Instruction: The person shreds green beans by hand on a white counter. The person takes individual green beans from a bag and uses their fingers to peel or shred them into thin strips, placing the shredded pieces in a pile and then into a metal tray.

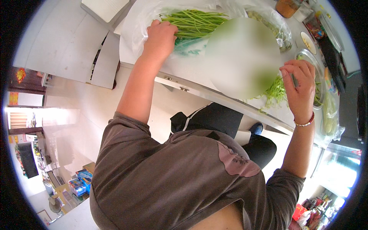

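A bundle of long green vegetable stems (198, 21) lies on a clear plastic bag (138, 31) on the white table (189, 69). My left hand (161, 37) is at the bundle's left end with its fingers bent; whether they grip any stems is hidden. My right hand (300, 79) is raised at the table's right side, thumb and forefinger tips close together. Beside and below it lies a loose heap of light green leafy pieces (274, 90). A round blurred patch covers the table between my hands, up to my right fingertips, so anything held there cannot be made out.
A clear-rimmed container (320, 100) with greens stands behind my right hand. Farther right lies a bag of pale vegetables (330, 118). A small white dish (308, 43) and a jar of brown contents (287, 8) stand at the back. The table's front edge (230, 99) runs before me.
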Tool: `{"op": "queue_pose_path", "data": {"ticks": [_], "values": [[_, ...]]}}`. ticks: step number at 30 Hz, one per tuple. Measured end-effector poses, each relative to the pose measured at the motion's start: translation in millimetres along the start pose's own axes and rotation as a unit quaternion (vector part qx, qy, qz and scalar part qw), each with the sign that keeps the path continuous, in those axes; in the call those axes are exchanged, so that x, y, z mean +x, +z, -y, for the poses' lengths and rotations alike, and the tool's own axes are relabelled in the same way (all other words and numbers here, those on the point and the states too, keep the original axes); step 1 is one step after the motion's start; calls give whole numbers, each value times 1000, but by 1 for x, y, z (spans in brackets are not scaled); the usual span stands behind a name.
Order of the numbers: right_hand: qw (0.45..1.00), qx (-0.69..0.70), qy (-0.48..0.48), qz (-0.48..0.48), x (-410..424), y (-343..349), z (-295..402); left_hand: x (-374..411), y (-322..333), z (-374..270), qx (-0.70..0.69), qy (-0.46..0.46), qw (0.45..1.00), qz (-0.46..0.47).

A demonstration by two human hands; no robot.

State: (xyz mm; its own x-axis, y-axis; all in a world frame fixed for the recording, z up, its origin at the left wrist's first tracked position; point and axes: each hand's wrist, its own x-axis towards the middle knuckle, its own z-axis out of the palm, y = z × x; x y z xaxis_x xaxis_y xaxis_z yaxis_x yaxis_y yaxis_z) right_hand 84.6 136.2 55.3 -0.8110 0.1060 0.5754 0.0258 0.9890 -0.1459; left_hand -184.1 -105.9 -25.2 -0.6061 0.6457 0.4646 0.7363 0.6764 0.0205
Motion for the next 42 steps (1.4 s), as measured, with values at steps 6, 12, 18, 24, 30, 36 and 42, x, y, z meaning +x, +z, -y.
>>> {"op": "queue_pose_path", "data": {"ticks": [6, 12, 18, 24, 30, 36, 42], "values": [[1000, 9, 18, 3, -9, -6, -1, 7, 2, 10, 3, 19, 999, 43], [1000, 14, 20, 7, -16, -10, 0, 12, -12, 6, 10, 28, 998, 59], [999, 31, 19, 13, -23, -5, 1, 26, -16, 2, -46, -21, 998, 40], [997, 76, -6, 29, -20, 2, 14, 21, -15, 3, -7, 28, 994, 109], [980, 171, -100, 3, 33, 38, 41, 2, -4, 14, -61, 21, 996, 69], [974, 149, -118, 123, 113, 143, 88, -11, -4, 1, -113, -53, 992, 25], [986, -30, -49, 156, 127, 203, 103, -28, -5, 15, -126, -48, 991, 8]]}}
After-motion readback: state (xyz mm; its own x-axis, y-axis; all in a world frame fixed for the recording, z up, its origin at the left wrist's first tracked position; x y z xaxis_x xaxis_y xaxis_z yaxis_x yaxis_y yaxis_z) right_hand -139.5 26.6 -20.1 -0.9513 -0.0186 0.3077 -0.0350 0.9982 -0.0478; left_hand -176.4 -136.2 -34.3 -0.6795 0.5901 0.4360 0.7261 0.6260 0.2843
